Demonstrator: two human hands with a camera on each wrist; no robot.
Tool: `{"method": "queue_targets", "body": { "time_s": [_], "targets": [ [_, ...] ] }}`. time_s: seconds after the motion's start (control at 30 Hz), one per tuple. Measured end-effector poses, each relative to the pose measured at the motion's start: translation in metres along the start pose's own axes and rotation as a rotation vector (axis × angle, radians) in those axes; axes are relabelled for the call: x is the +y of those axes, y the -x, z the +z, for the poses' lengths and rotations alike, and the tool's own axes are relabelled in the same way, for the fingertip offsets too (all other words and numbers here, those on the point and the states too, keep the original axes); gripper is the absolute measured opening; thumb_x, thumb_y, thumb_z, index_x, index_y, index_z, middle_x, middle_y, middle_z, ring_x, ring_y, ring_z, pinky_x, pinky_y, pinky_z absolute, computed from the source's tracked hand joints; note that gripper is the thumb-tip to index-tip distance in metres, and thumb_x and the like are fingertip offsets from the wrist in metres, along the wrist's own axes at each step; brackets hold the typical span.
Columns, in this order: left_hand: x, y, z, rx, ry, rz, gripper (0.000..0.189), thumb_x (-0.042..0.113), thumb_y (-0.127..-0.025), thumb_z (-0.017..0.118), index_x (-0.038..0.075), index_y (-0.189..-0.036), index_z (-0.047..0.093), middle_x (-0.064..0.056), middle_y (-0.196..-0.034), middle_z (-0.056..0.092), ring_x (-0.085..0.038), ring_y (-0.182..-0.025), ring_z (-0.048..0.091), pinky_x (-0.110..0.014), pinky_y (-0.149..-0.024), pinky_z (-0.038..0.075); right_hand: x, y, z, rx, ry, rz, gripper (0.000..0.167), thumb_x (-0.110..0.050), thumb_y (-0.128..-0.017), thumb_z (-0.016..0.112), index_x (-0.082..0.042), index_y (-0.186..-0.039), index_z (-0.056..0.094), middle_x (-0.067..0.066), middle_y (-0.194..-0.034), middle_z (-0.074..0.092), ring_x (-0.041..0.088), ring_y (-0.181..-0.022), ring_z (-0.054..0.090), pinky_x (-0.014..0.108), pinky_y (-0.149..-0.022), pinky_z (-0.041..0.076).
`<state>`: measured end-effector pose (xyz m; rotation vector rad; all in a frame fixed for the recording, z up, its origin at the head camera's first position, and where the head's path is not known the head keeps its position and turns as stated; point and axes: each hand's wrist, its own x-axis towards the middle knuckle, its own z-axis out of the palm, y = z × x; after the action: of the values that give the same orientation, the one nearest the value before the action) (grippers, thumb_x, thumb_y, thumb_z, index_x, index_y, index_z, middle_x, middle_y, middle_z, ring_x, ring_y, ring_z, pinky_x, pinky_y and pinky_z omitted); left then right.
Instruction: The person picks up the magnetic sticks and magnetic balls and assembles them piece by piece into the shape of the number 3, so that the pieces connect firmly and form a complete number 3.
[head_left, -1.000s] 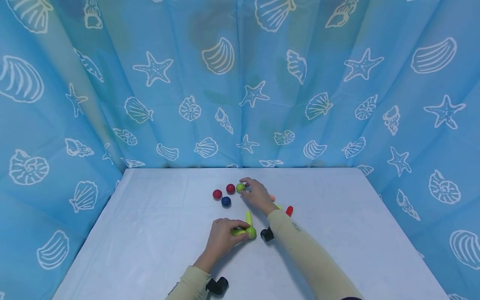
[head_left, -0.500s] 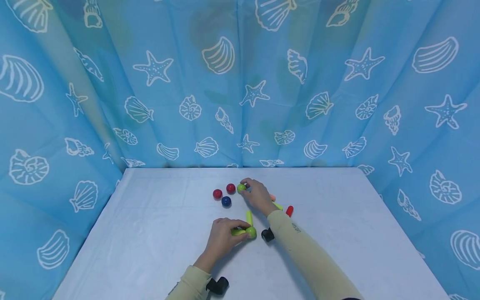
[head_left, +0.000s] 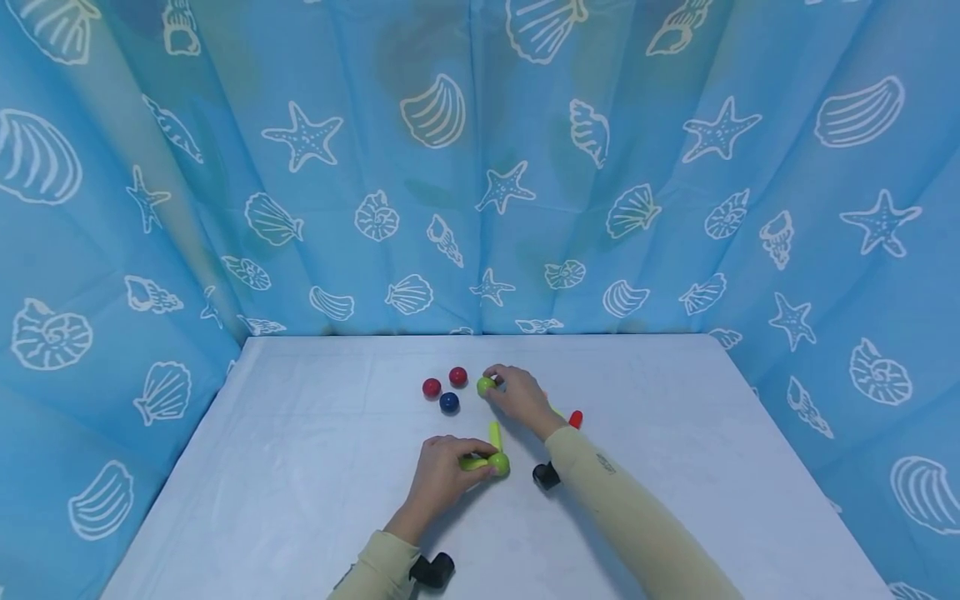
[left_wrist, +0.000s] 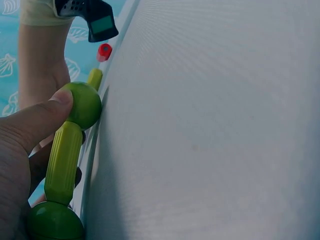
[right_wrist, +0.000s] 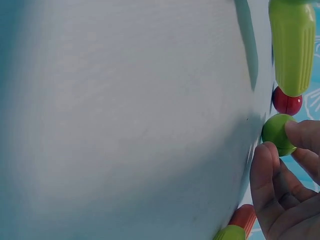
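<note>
While the left hand (head_left: 441, 473) pinches the green ball-and-rod piece (left_wrist: 64, 162) by its ball (left_wrist: 87, 106) at the middle of the table (head_left: 322, 417), likely to steady it with one rod (head_left: 495, 434) sticking out clear, the right hand (head_left: 519, 398) holds a loose green ball (right_wrist: 278, 135) by the fingertips (right_wrist: 298, 133), probably for fine control. That ball is near the two red balls (head_left: 458, 377) and the blue ball (head_left: 449, 403), seemingly grouped for easy reach.

Blue, folded cloth curtains (head_left: 420, 183) w/ white shell & starfish prints (head_left: 303, 137) are hanging round 3 sides of a wide, rect. white table (head_left: 300, 475), so it's looking like a screened-off work booth.
</note>
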<state>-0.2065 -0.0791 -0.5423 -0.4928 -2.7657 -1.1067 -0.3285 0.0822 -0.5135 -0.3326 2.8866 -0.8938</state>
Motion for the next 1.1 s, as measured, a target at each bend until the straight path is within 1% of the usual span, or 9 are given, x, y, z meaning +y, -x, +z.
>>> {"method": "queue_targets", "body": {
  "time_s": [0.13,0.33,0.47,0.63,0.7,0.87,1.1],
  "targets": [
    [0.000,0.000,0.001,-0.001,-0.011,0.000,0.025,0.037,-0.084,0.084,0.029,-0.108,0.079,0.013,-0.102,0.076,-0.012,-0.094,0.065,-0.056,-0.103,0.041,0.003,0.007,-0.002,-0.002,0.008,-0.023,0.033,-0.028,-0.097,0.071,-0.019,-0.128,0.066,0.007,-0.115,0.068,0.024,-0.103,0.063,0.043,-0.090,0.053],
    [0.001,0.000,-0.001,0.002,-0.010,0.003,0.025,0.037,-0.085,0.083,0.028,-0.108,0.079,0.013,-0.102,0.076,-0.012,-0.093,0.065,-0.055,-0.103,0.041,0.009,0.016,-0.002,-0.013,-0.014,-0.049,0.033,-0.028,-0.095,0.073,-0.019,-0.126,0.067,0.005,-0.111,0.069,0.021,-0.098,0.062,0.039,-0.088,0.055],
    [0.001,0.000,-0.002,0.005,-0.009,0.008,0.025,0.038,-0.085,0.083,0.028,-0.108,0.079,0.014,-0.103,0.076,-0.011,-0.094,0.065,-0.055,-0.103,0.040,0.013,0.021,-0.003,-0.030,-0.025,-0.044,0.033,-0.029,-0.095,0.074,-0.020,-0.127,0.067,0.004,-0.110,0.069,0.019,-0.097,0.062,0.036,-0.086,0.055],
    [0.000,0.000,-0.001,0.005,-0.014,0.015,0.025,0.038,-0.085,0.083,0.029,-0.108,0.079,0.014,-0.103,0.076,-0.010,-0.093,0.065,-0.054,-0.102,0.041,0.017,0.025,-0.002,-0.048,-0.071,-0.024,0.034,-0.028,-0.095,0.074,-0.020,-0.127,0.067,0.004,-0.110,0.068,0.019,-0.095,0.063,0.031,-0.077,0.057],
    [0.000,0.000,0.000,0.004,-0.017,0.016,0.025,0.038,-0.085,0.082,0.029,-0.108,0.079,0.014,-0.102,0.076,-0.010,-0.092,0.064,-0.053,-0.101,0.041,0.019,0.027,-0.001,-0.049,-0.078,-0.024,0.033,-0.027,-0.095,0.074,-0.020,-0.126,0.067,0.003,-0.109,0.068,0.018,-0.096,0.064,0.031,-0.078,0.058],
    [-0.001,0.000,0.000,-0.001,-0.018,0.009,0.025,0.039,-0.084,0.082,0.030,-0.108,0.079,0.015,-0.102,0.076,-0.010,-0.091,0.064,-0.053,-0.101,0.041,0.023,0.031,0.000,-0.025,-0.075,-0.043,0.031,-0.024,-0.094,0.075,-0.019,-0.124,0.068,0.001,-0.106,0.069,0.019,-0.100,0.065,0.036,-0.087,0.056],
    [-0.001,-0.001,0.000,-0.003,-0.021,0.008,0.025,0.038,-0.084,0.083,0.030,-0.107,0.079,0.015,-0.102,0.076,-0.010,-0.092,0.064,-0.053,-0.101,0.041,0.024,0.039,-0.002,-0.008,-0.109,-0.055,0.030,-0.022,-0.094,0.075,-0.018,-0.122,0.069,-0.001,-0.102,0.069,0.017,-0.096,0.065,0.036,-0.085,0.056]
  ]
}}
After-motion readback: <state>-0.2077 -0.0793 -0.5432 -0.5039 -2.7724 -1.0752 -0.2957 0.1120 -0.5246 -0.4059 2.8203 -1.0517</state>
